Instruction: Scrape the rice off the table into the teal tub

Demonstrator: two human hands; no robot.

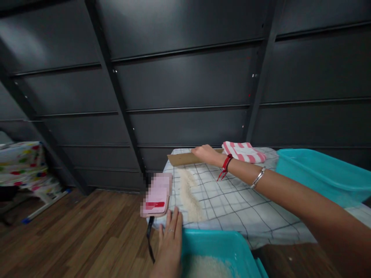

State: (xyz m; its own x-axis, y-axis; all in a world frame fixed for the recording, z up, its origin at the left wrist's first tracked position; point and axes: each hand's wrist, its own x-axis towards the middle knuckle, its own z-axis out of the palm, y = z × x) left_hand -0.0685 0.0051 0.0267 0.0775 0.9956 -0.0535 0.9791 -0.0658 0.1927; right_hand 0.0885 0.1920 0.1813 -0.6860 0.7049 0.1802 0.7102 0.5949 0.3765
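Far across the table, my right hand (pixel 205 153) is closed on a strip of brown cardboard (pixel 182 158). The strip stands on edge at the far end of a streak of rice grains (pixel 189 195) on the checked tablecloth (pixel 228 200). My left hand (pixel 171 235) lies with fingers stretched out at the near left corner of the table, beside the left rim of a turquoise basin (pixel 214 237). Whether its palm presses on that rim is hidden. More rice (pixel 207 267) lies inside the basin, which is just below the table's near edge.
A pink phone case (pixel 158 193), partly pixelated, is at the table's left edge with a black strap (pixel 149 237) hanging down. A folded pink-and-white towel (pixel 243 151) lies at the back. Another turquoise basin (pixel 321 173) stands at the right. Dark metal panels (pixel 188 85) rise behind.
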